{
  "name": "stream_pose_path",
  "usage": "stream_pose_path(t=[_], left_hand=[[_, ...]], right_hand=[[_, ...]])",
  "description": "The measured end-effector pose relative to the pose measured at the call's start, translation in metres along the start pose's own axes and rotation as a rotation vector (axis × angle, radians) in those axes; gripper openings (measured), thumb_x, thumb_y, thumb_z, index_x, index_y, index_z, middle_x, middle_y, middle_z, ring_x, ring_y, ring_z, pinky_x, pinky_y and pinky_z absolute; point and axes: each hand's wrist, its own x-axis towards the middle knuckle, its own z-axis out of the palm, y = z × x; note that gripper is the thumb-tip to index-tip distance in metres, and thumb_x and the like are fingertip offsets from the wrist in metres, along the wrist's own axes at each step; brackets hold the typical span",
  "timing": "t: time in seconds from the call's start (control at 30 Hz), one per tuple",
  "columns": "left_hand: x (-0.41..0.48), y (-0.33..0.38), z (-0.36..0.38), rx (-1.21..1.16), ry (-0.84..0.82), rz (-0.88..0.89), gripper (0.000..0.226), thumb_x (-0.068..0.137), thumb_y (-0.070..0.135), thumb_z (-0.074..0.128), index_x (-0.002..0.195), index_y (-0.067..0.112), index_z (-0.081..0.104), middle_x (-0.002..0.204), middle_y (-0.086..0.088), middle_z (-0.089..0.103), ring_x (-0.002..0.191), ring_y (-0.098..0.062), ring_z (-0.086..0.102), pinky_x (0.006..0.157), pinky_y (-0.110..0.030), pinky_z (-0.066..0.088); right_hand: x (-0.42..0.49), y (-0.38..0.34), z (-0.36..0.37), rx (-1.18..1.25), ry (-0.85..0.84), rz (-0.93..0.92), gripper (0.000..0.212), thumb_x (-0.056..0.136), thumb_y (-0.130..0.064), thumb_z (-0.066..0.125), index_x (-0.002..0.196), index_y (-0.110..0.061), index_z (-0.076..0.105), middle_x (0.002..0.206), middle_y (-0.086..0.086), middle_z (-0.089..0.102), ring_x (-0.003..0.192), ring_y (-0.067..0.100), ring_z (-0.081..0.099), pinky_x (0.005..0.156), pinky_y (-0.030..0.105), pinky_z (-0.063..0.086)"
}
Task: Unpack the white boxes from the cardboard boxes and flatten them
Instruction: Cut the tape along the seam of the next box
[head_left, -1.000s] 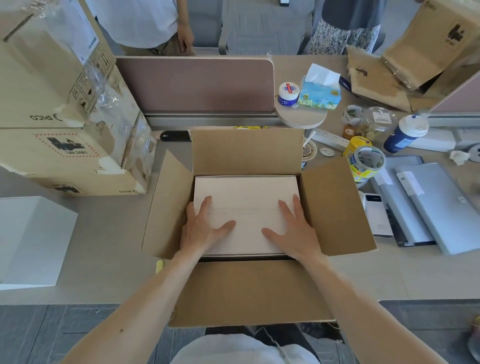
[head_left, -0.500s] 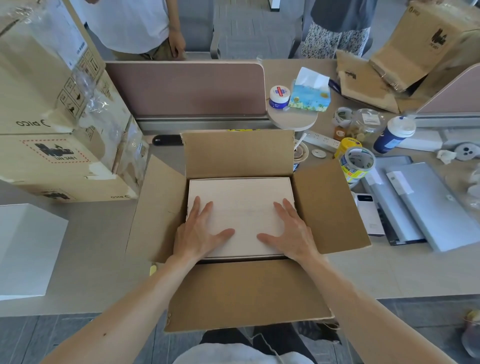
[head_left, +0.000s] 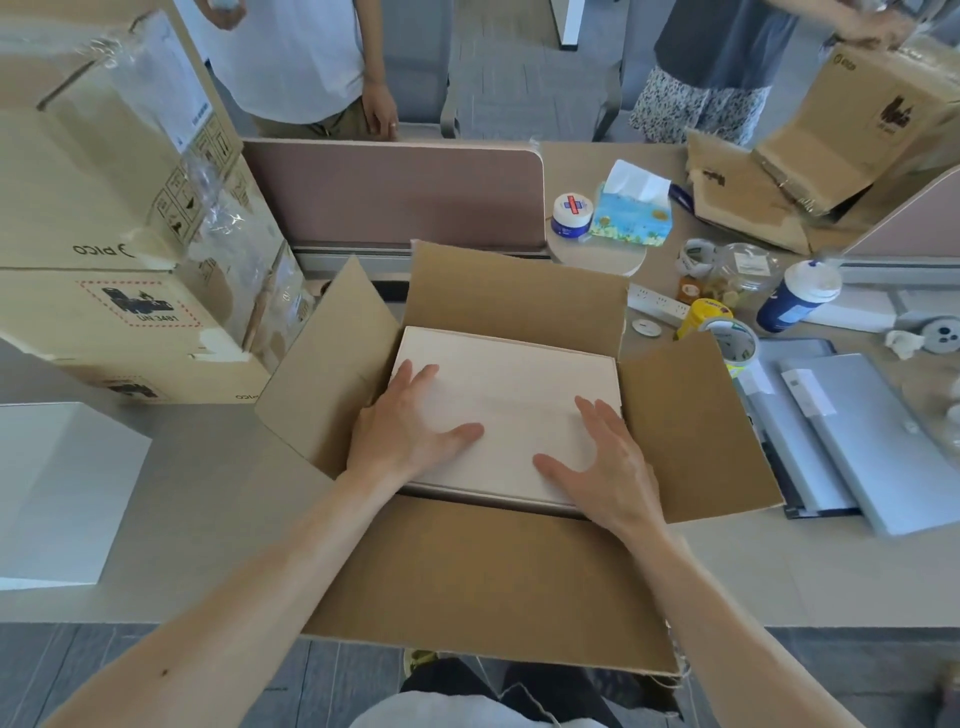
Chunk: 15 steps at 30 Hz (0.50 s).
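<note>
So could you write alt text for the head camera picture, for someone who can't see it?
A person's left hand and right hand lie flat, fingers spread, on a white box inside an open cardboard box on a desk. Stacked cardboard boxes stand at left.

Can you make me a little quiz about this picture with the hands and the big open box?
1. True or false: the left hand and the right hand both rest with fingers spread on top of the white box, which sits inside the open cardboard box.
2. Which hand is nearer the tape roll? A) left hand B) right hand
3. Fill in: the bottle with the white lid is coloured ___.

Key: 1 true; 2 B; 3 blue.
</note>
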Motion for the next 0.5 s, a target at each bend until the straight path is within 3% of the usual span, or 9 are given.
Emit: stream_pose_path(t=[0.17, 0.3, 0.5], left_hand=[[-0.007, 0.027, -0.012, 0.135, 0.085, 0.095, 0.092, 0.076, 0.076, 0.061, 0.151, 0.035, 0.025, 0.166, 0.002, 0.013, 0.131, -0.031, 0.051, 0.101, -0.04, 0.043], [-0.001, 0.02, -0.025, 0.084, 0.038, 0.051, 0.091, 0.074, 0.077, 0.062, 0.149, 0.035, 0.031, 0.165, 0.006, 0.015, 0.135, -0.028, 0.047, 0.102, -0.04, 0.04], [-0.013, 0.02, -0.026, -0.053, -0.028, 0.013, 0.093, 0.063, 0.084, 0.062, 0.139, 0.033, 0.045, 0.163, 0.008, 0.023, 0.138, -0.022, 0.042, 0.101, -0.042, 0.037]], right_hand=[[-0.003, 0.008, -0.003, 0.197, 0.092, 0.049, 0.094, 0.071, -0.063, 0.074, 0.151, -0.034, 0.035, 0.157, -0.013, 0.032, 0.143, 0.008, 0.032, 0.109, 0.029, 0.03], [-0.013, -0.007, -0.013, 0.093, 0.095, 0.03, 0.09, 0.073, -0.066, 0.071, 0.15, -0.04, 0.034, 0.159, -0.017, 0.026, 0.141, 0.013, 0.036, 0.106, 0.039, 0.038], [-0.024, -0.021, -0.033, -0.095, 0.121, 0.023, 0.086, 0.076, -0.072, 0.061, 0.15, -0.043, 0.029, 0.161, -0.021, 0.018, 0.14, 0.016, 0.038, 0.103, 0.042, 0.042]])
